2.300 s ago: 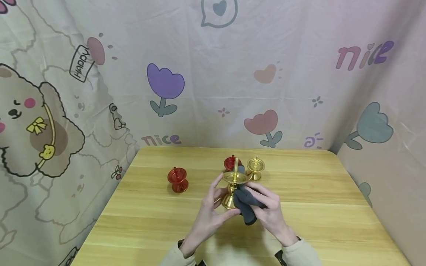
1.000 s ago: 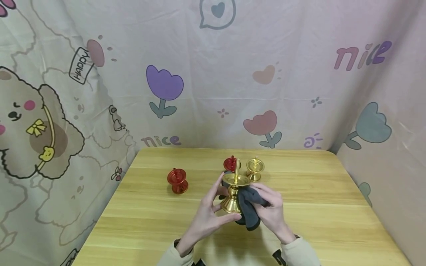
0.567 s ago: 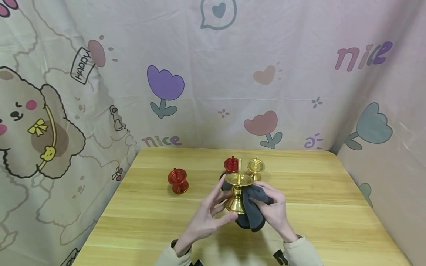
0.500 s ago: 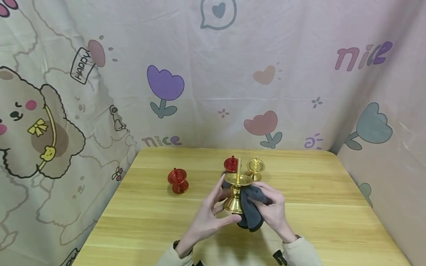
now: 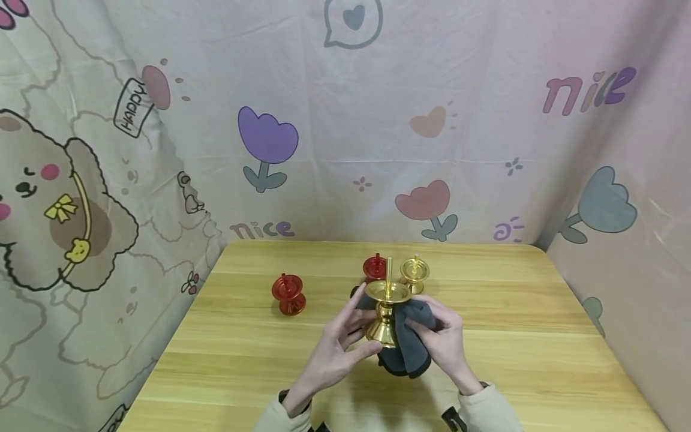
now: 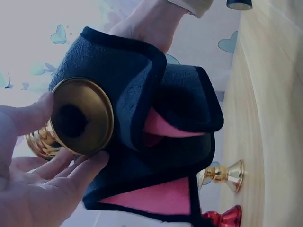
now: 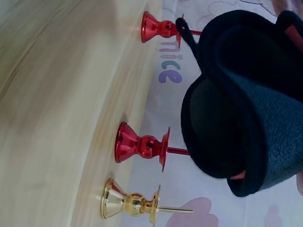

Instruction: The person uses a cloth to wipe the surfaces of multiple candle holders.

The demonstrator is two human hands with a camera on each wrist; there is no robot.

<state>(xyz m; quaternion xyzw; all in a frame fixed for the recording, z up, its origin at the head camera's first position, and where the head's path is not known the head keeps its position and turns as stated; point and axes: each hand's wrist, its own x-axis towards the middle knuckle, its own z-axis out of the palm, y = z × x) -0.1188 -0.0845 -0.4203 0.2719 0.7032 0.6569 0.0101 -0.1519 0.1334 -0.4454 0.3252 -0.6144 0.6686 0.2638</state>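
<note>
My left hand (image 5: 336,353) grips a gold candle holder (image 5: 383,330) by its base and stem, keeping it upright above the table with its thin spike pointing up. In the left wrist view the hollow underside of the gold candle holder (image 6: 103,111) shows, with the thumb and fingers around its rim. A dark grey cloth (image 5: 414,351) with black edging is pinched in my right hand (image 5: 447,336) and lies against the holder's right side. The cloth (image 6: 161,196) has a pink reverse. The right wrist view shows mostly folded cloth (image 7: 279,137); the right fingertips are hidden there.
A red candle holder (image 5: 292,303) stands to the left on the wooden table (image 5: 216,360). Behind the hands are another red holder (image 5: 373,267) and a smaller gold one (image 5: 414,271). A printed curtain (image 5: 335,108) hangs behind the table.
The gold candle holder has shifted slightly right since 1.0 s ago, staying in the left hand. The cloth has moved a little along its side, and the left thumb has drawn slightly back.
</note>
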